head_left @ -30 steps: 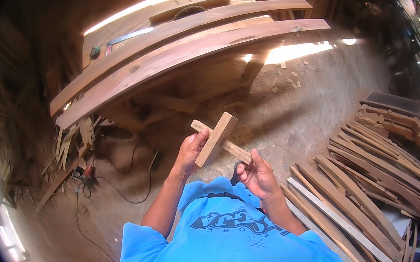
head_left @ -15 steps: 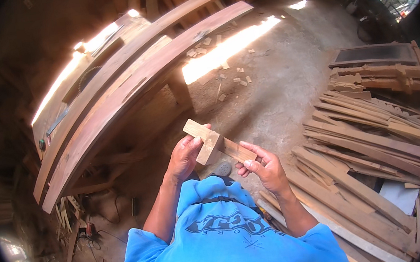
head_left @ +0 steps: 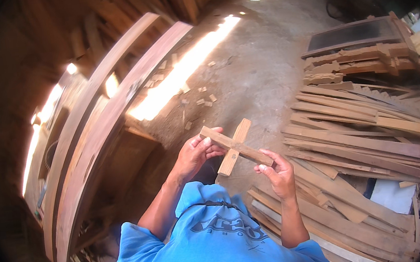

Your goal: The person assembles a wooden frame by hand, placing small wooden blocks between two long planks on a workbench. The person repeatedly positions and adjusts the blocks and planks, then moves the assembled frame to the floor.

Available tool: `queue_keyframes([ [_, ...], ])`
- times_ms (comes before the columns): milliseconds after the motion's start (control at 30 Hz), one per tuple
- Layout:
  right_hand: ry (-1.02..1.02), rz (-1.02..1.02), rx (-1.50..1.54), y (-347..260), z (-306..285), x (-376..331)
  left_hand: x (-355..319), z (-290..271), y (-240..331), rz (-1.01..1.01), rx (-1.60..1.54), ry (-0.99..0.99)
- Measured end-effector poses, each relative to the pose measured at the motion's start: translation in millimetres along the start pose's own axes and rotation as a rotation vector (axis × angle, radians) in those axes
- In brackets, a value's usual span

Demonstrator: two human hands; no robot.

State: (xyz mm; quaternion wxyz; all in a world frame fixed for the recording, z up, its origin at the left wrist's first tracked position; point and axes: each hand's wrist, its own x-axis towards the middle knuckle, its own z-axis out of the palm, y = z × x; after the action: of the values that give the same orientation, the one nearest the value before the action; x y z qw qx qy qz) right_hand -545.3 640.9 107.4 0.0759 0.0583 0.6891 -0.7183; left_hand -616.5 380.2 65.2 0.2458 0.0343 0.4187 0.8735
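In front of my chest I hold a small wooden cross (head_left: 240,148), made of two light brown pieces that meet crosswise near the middle. My left hand (head_left: 195,155) grips the upper left end of the longer piece between thumb and fingers. At the lower right end of that same piece, my right hand (head_left: 278,171) pinches it with thumb and fingertips. The shorter piece sticks out on both sides, and neither hand touches it. How the two pieces are joined cannot be made out.
Two long planks (head_left: 113,100) lie along a workbench on the left. Stacked wood strips (head_left: 355,135) fill the right side, with a framed dark panel (head_left: 354,35) behind them. Small wood offcuts (head_left: 205,100) litter the concrete floor (head_left: 262,47) near a bright sunlit strip.
The cross has been turned, so its crossing piece now shows on both sides of the longer one. Both hands and the cross sit slightly farther right; the whole view has swung to the right.
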Motion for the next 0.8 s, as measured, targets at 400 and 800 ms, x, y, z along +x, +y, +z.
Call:
queue_keyframes([
  [400, 0.361, -0.668, -0.616, -92, -99, 243, 298, 31, 101, -0.154, -0.159, -0.259],
  [800, 0.036, -0.798, -0.574, -137, -112, 501, 445, -50, 156, 0.001, -0.137, 0.021],
])
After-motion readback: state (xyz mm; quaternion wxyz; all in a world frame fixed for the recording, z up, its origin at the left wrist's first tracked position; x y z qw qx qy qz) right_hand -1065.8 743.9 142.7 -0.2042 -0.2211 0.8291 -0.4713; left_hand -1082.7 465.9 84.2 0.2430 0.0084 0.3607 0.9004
